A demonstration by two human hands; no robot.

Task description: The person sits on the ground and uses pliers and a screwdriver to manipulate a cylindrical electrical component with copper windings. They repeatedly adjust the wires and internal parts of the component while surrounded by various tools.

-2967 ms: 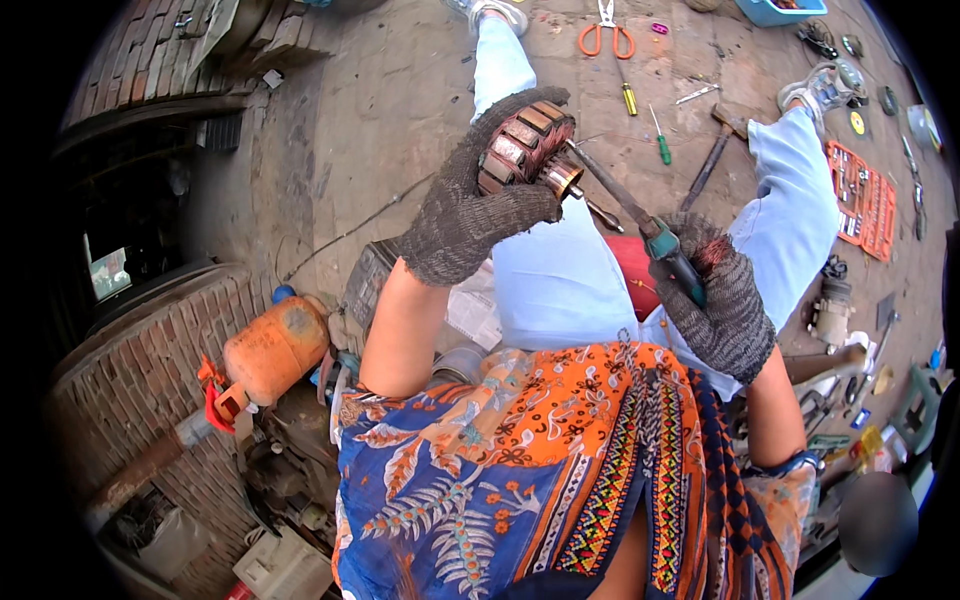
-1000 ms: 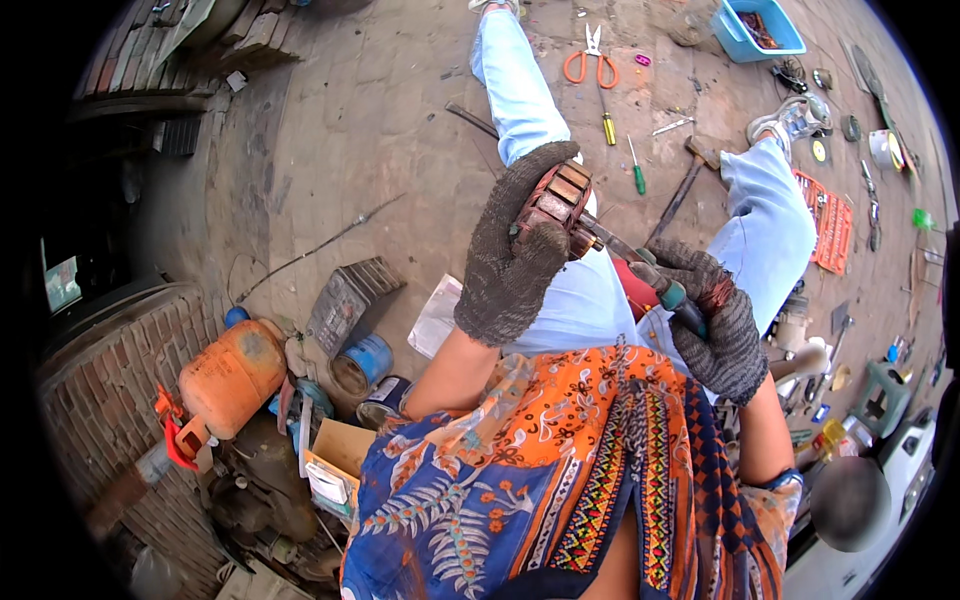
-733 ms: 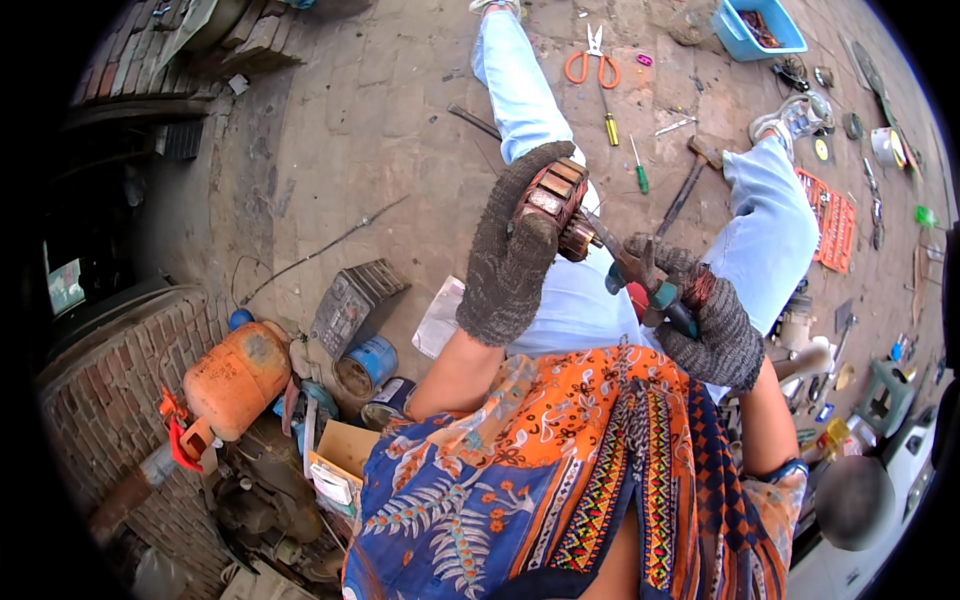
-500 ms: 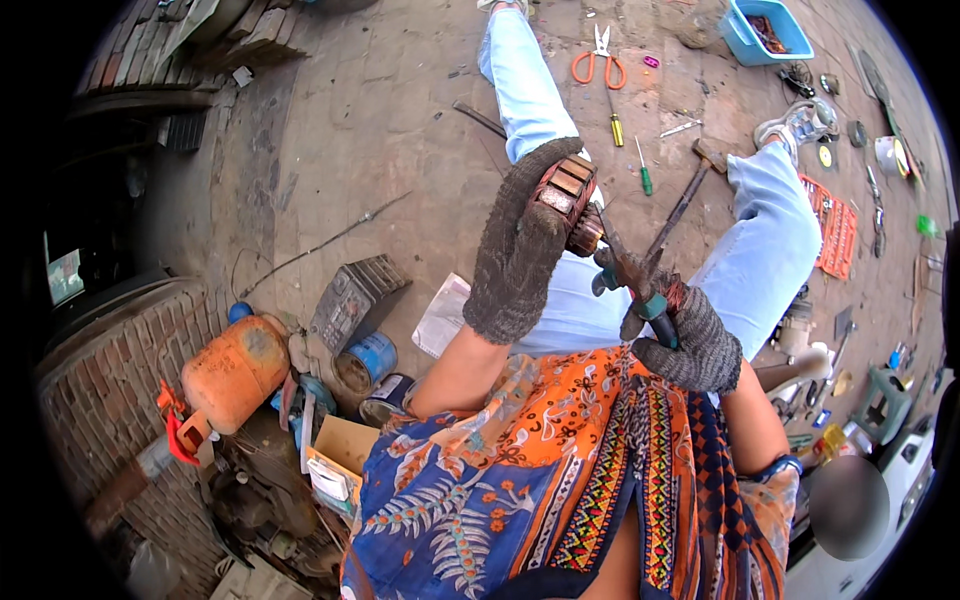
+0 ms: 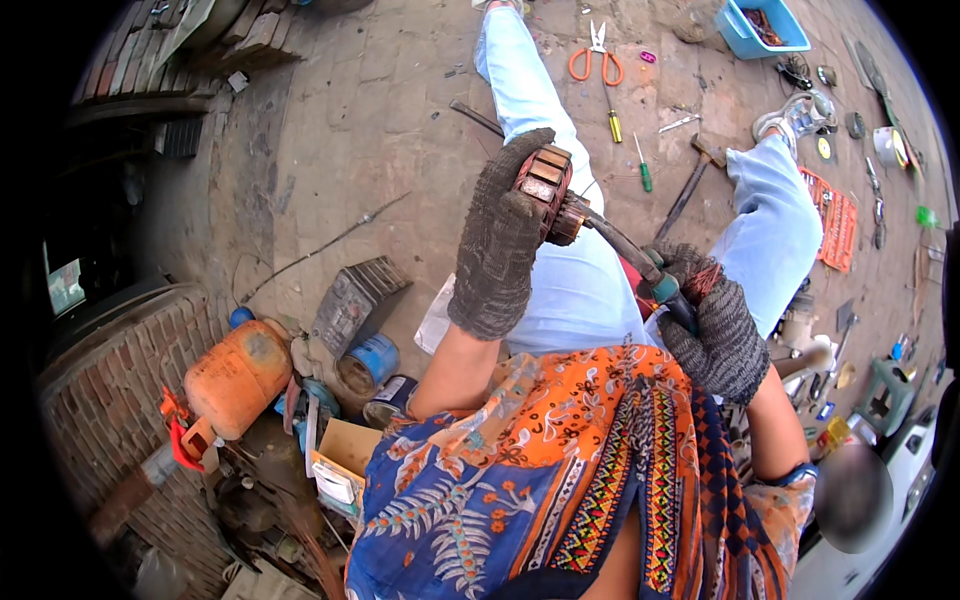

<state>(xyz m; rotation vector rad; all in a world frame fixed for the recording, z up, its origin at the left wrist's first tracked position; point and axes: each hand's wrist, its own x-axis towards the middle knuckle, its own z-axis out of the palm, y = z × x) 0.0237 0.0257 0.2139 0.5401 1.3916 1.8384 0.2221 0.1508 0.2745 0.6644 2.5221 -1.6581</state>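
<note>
My left hand (image 5: 497,245), in a dark grey knitted glove, is wrapped round a motor armature (image 5: 545,185) with copper windings and metal core segments. The commutator end (image 5: 567,222) points right, toward my other hand. My right hand (image 5: 715,335), gloved alike, is closed on pliers (image 5: 625,248) with green-and-black grips. Their narrow tip reaches the armature beside the commutator; whether the jaws pinch a wire there is too small to tell. Reddish copper wire (image 5: 706,280) shows at my right fingers. Both hands are above my lap, over the light blue jeans (image 5: 575,300).
A hammer (image 5: 690,180), orange-handled shears (image 5: 596,65), and yellow (image 5: 614,125) and green (image 5: 645,178) screwdrivers lie on the brick ground. An orange tool tray (image 5: 838,225) is right; a blue basin (image 5: 765,45) stands far right. Left are an orange tank (image 5: 238,378) and paint cans (image 5: 368,362).
The armature and my left hand have shifted slightly left. My right hand has moved right and down with the pliers, whose handles now look closer together.
</note>
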